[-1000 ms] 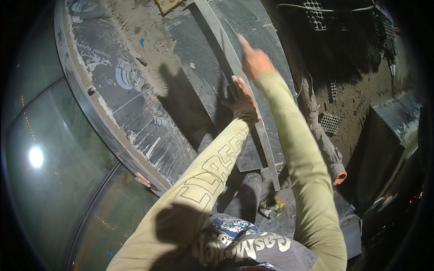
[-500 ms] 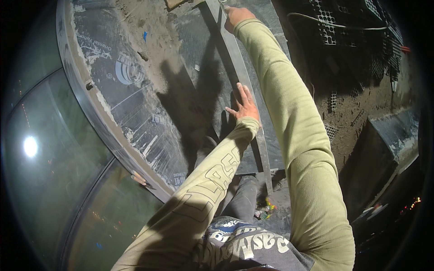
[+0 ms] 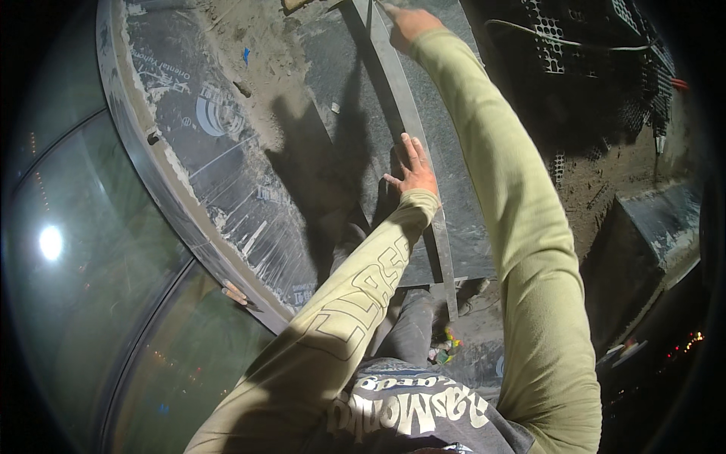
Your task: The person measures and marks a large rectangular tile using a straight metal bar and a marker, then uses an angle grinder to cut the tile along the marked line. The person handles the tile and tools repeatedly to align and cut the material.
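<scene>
A long, narrow grey metal straightedge (image 3: 393, 72) lies lengthwise across a dark grey membrane sheet (image 3: 463, 242). My left hand (image 3: 415, 171) rests on the straightedge around its middle, palm down, fingers stretched and thumb out to the left. At the far end, my right hand (image 3: 414, 27) is closed beside the straightedge around something thin; its tip is at the picture's upper edge, and I cannot make out its kind. The near end of the straightedge reaches past the sheet, close to my leg (image 3: 408, 325).
Glass panels (image 3: 98, 303) with a metal edge (image 3: 162, 193) run along the left. A wooden-handled tool (image 3: 236, 293) lies there. Dark perforated sheets (image 3: 543, 45) and a pale cable (image 3: 582, 43) are at the right, above a dark block (image 3: 658, 227). A small colourful bundle (image 3: 446, 347) lies near my feet.
My right hand has shifted slightly right and now shows a thin thing's tip near the straightedge. My left hand stays flat on the straightedge; the view has shifted a little.
</scene>
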A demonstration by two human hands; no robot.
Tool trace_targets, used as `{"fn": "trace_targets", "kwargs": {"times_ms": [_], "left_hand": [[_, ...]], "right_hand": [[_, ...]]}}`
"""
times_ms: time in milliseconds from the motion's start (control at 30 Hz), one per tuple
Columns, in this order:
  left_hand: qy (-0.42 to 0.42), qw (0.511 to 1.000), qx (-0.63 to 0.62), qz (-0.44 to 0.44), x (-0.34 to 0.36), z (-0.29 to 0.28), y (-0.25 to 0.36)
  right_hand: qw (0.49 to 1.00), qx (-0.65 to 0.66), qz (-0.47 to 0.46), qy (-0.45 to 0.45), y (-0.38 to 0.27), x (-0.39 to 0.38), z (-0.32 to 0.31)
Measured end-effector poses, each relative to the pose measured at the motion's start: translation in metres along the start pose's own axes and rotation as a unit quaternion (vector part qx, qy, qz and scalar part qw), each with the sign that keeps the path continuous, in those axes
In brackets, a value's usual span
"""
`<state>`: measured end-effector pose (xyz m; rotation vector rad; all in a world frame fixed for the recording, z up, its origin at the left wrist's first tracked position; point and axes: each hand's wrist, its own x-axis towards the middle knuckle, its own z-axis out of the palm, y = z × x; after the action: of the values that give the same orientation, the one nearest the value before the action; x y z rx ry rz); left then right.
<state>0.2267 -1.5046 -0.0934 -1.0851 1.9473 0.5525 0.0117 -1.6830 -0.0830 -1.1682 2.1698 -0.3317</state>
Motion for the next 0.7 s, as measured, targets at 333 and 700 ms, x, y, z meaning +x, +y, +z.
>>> {"fn": "trace_targets", "kwargs": {"times_ms": [333,700], "left_hand": [[0.091,0.996,-0.009,-0.005,0.016,0.035,-0.008],[0.035,0.999,0.04,-0.013,0.015,0.029,-0.013]], "right_hand": [[0.987,-0.103,0.007,-0.126,-0.016,0.018,0.012],[0.999,-0.027,-0.029,-0.027,0.007,0.009,0.008]]}}
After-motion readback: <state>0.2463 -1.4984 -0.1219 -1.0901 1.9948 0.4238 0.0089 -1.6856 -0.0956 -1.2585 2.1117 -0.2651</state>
